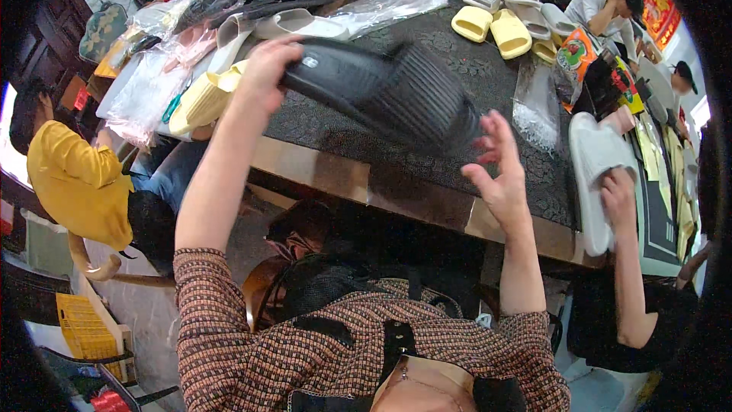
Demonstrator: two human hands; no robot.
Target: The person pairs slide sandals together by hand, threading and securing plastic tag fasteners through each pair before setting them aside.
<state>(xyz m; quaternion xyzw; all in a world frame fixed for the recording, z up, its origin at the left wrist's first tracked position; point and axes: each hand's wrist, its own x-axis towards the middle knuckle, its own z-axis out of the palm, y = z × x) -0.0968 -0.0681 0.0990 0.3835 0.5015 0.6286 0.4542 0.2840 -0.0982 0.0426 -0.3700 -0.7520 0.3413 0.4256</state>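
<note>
A black slide slipper (335, 76) with a ribbed strap hangs tilted above the dark patterned table (320, 149). My left hand (268, 72) grips its heel end, the thumb side out of clear sight. Just beyond the toe end at the right is my right hand (499, 179), its fingers spread and holding nothing. Whether its fingertips touch the slipper's edge is hard to tell, as that end is slightly blurred. A cream slipper (202, 111) lies near my left forearm.
Grey slippers (301, 24), a clear plastic bag (396, 9) and yellow slippers (511, 34) lie across the table. Another clear bag (535, 111) is at the right. A co-worker's hand (619, 197) is at a pale grey slipper (591, 168). A person in yellow (76, 183) sits left.
</note>
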